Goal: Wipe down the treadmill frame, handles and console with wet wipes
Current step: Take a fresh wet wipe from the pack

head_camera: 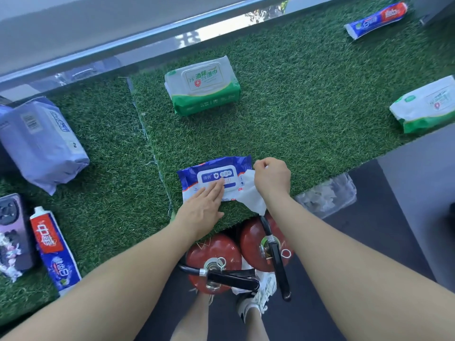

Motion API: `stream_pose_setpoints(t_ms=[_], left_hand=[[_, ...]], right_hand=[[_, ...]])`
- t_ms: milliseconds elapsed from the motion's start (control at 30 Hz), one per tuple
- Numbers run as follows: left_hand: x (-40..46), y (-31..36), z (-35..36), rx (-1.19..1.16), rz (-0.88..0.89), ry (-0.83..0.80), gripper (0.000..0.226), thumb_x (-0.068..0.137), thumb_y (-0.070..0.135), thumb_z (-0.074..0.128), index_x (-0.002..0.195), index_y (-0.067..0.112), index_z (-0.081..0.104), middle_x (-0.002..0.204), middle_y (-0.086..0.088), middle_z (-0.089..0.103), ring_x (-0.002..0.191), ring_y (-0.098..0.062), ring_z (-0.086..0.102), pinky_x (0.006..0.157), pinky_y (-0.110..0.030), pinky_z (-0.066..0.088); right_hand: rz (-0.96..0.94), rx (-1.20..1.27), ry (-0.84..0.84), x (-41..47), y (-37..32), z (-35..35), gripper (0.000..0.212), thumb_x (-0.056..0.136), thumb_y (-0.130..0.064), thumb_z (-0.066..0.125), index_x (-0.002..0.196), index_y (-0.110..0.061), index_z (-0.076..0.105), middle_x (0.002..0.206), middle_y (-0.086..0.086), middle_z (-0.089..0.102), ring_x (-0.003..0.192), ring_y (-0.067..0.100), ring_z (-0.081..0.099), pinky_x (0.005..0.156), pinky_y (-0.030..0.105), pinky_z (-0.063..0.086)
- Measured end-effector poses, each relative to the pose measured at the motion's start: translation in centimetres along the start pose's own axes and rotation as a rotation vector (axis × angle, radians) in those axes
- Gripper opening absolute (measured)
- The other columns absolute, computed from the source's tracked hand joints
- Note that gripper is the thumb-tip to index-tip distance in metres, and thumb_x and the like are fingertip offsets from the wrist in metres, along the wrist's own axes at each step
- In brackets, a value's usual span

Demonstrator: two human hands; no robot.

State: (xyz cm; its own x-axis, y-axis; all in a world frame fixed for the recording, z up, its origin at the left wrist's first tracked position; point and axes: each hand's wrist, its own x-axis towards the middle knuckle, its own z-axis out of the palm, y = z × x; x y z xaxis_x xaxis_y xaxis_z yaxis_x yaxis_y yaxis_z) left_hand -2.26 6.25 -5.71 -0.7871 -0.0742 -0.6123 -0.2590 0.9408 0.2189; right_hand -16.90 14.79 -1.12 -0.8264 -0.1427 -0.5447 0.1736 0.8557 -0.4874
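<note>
Wet wipes come first: a blue wipe pack [213, 179] lies on the grass-covered desk [307, 114], near its front edge. Seen from the head camera, the left hand [205, 205] presses flat on the pack's lid, fingers straight, while the right hand [272, 177] pinches a white wipe [250, 193] that hangs beside the pack. Supply appears to be the step in hand; no treadmill shows here. Next, by this reading, the wipe must be carried clear to the frame.
</note>
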Motion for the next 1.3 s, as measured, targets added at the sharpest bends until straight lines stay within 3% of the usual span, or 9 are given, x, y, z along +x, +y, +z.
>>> stream_pose_setpoints(t_ms=[233,333,433,533,667,833,1067,1200,1300], left_hand=[[0.7,-0.1,-0.2,-0.059,-0.005,-0.041,0.070,0.100,0.040,0.034,0.151,0.009,-0.002,0.158,-0.003,-0.015,0.147,-0.017,-0.007,0.117,-0.030,-0.003],[0.9,0.6,-2.5,-0.171,-0.051,-0.048,0.057,0.102,0.039,0.029,0.148,0.006,0.025,0.159,-0.003,0.010,0.146,-0.021,0.012,0.117,-0.033,0.003],[0.7,1.6,-5.0,-0.582,-0.245,0.148,0.039,0.103,0.034,0.028,0.097,0.011,0.058,0.118,-0.005,0.059,0.115,-0.031,0.052,0.095,-0.033,0.032],[0.1,2.5,-7.0,-1.202,-0.400,0.169,0.040,0.101,0.040,0.034,0.106,0.014,0.064,0.117,-0.005,0.064,0.112,-0.024,0.056,0.096,-0.034,0.040],[-2.9,3.5,-9.8,-1.572,-0.317,0.179,0.028,0.082,0.049,0.060,0.090,0.023,0.067,0.100,-0.003,0.066,0.096,-0.019,0.058,0.094,-0.040,0.044],[-8.9,4.8,-13.0,-1.627,-0.295,0.380,0.025,0.087,0.040,0.064,0.084,0.015,0.064,0.086,-0.006,0.066,0.083,-0.021,0.059,0.087,-0.037,0.046],[-19.7,10.9,-13.5,-1.682,-0.271,0.671,0.071,0.052,0.074,0.072,0.088,0.013,0.066,0.088,-0.008,0.065,0.082,-0.021,0.056,0.081,-0.037,0.043],[-26.6,16.4,-13.0,-1.597,-0.345,0.865,0.031,0.077,0.042,0.074,0.076,0.013,0.062,0.070,0.002,0.059,0.066,-0.013,0.050,0.067,-0.027,0.037],[-32.0,19.3,-13.2,-1.574,-0.474,1.092,0.027,0.091,0.031,0.060,0.070,0.014,0.055,0.067,-0.001,0.052,0.066,-0.016,0.045,0.064,-0.030,0.036]], right_hand=[[0.025,0.037,-0.009,-0.1,0.6,0.3,0.028,0.093,-0.020,0.046,0.086,-0.002,0.066,0.084,0.011,0.063,0.073,0.026,0.051,0.061,0.029,0.036],[0.024,0.058,-0.016,-0.7,-0.1,-0.4,0.028,0.095,-0.021,0.047,0.090,-0.001,0.067,0.090,0.010,0.065,0.074,0.024,0.051,0.063,0.029,0.037],[-0.002,0.089,-0.026,-1.4,-1.0,-1.5,0.029,0.094,-0.021,0.049,0.091,0.001,0.067,0.096,0.012,0.067,0.075,0.022,0.050,0.065,0.030,0.037],[-0.026,0.152,-0.075,-2.6,-2.3,-2.9,0.029,0.094,-0.024,0.052,0.093,0.000,0.069,0.096,0.011,0.067,0.080,0.021,0.051,0.068,0.030,0.038],[-0.075,0.229,-0.186,-5.4,-4.4,-5.2,0.029,0.093,-0.028,0.054,0.088,-0.004,0.070,0.075,0.005,0.059,0.075,0.021,0.050,0.067,0.028,0.037],[-0.193,0.275,-0.331,-10.0,-6.4,-8.1,0.032,0.094,-0.028,0.053,0.068,-0.010,0.054,0.073,0.006,0.055,0.071,0.020,0.049,0.064,0.029,0.037],[-0.366,0.260,-0.538,-18.8,-5.6,-12.6,0.030,0.095,-0.030,0.053,0.073,-0.011,0.053,0.073,0.008,0.050,0.069,0.018,0.045,0.065,0.030,0.035],[-0.385,0.258,-0.666,-25.3,-3.8,-16.2,0.031,0.095,-0.035,0.054,0.084,-0.007,0.062,0.079,0.010,0.058,0.075,0.022,0.050,0.068,0.035,0.039],[-0.463,0.253,-0.850,-30.8,-2.5,-19.4,0.034,0.090,-0.034,0.062,0.095,0.000,0.064,0.086,0.014,0.057,0.078,0.023,0.049,0.066,0.036,0.038]])
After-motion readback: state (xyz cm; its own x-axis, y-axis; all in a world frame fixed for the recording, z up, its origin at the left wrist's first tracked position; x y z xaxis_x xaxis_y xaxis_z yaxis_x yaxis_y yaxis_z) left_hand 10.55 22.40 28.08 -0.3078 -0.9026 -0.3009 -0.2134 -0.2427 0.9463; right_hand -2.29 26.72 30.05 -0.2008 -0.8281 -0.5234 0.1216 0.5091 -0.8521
